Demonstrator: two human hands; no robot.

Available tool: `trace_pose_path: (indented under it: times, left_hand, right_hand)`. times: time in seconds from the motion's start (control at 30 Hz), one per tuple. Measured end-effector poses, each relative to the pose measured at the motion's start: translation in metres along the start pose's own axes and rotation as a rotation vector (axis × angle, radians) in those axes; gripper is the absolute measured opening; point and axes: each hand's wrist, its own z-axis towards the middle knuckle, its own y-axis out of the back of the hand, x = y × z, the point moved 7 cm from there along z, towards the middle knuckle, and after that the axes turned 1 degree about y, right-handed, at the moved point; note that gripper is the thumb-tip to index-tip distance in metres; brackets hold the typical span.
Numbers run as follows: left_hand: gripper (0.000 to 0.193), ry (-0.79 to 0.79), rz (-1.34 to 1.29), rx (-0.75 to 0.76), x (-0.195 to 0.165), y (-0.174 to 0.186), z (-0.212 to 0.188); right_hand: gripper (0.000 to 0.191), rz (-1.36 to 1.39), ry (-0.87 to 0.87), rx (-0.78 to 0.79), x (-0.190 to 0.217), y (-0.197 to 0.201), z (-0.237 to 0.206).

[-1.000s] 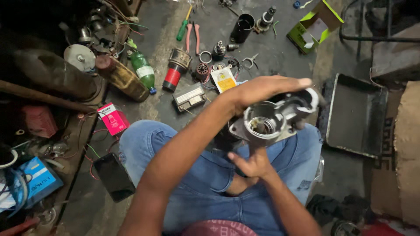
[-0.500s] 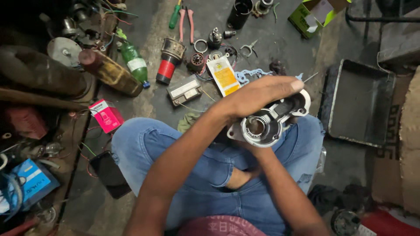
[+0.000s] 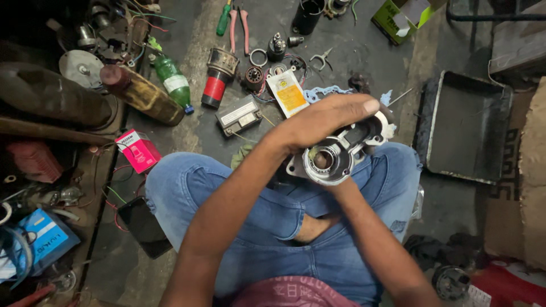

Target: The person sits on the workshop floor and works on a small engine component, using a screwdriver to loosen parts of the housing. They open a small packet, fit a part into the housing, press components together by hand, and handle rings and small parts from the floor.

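Observation:
I sit cross-legged on a dark floor in blue jeans and hold a grey cast-metal motor housing [image 3: 331,158] above my lap. Its round opening with a bearing faces up at me. My left hand [image 3: 324,116] lies over the top of the housing, fingers curled round its far edge. My right hand [image 3: 343,186] supports it from below; only the wrist and a bit of the palm show, the fingers are hidden under the metal.
A black tray [image 3: 463,133] lies to the right. Ahead lie a yellow packet [image 3: 289,94], a small grey box [image 3: 239,115], a red-and-black cylinder [image 3: 216,85], pliers [image 3: 239,25], two bottles [image 3: 173,82], rings and small parts. A pink box [image 3: 138,150] and phone [image 3: 142,224] sit left.
My right hand, seen open below the housing a second ago, has come up under it. The housing sits slightly lower and turned, its opening facing me more squarely. My view has shifted a little.

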Motion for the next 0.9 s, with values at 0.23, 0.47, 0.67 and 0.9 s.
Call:
trace_pose_path:
  times: [0.23,0.47,0.67,0.9]
  left_hand:
    - [0.054,0.018,0.126,-0.145,0.014,0.011,0.007]
    - [0.056,-0.007,0.305,-0.373,0.005,0.034,-0.003]
    - [0.051,-0.130,0.253,-0.078,-0.008,0.011,-0.001]
    - [0.044,-0.010,0.130,-0.034,-0.002,-0.002,-0.006]
  right_hand:
    - [0.054,0.049,-0.017,-0.016,-0.006,0.002,-0.005]
    - [0.052,0.140,-0.010,-0.032,-0.012,-0.003,-0.013]
    - [0.050,0.245,-0.029,0.013,-0.022,-0.009,-0.021]
    - [0.048,0.368,-0.043,0.090,-0.035,-0.030,-0.027]
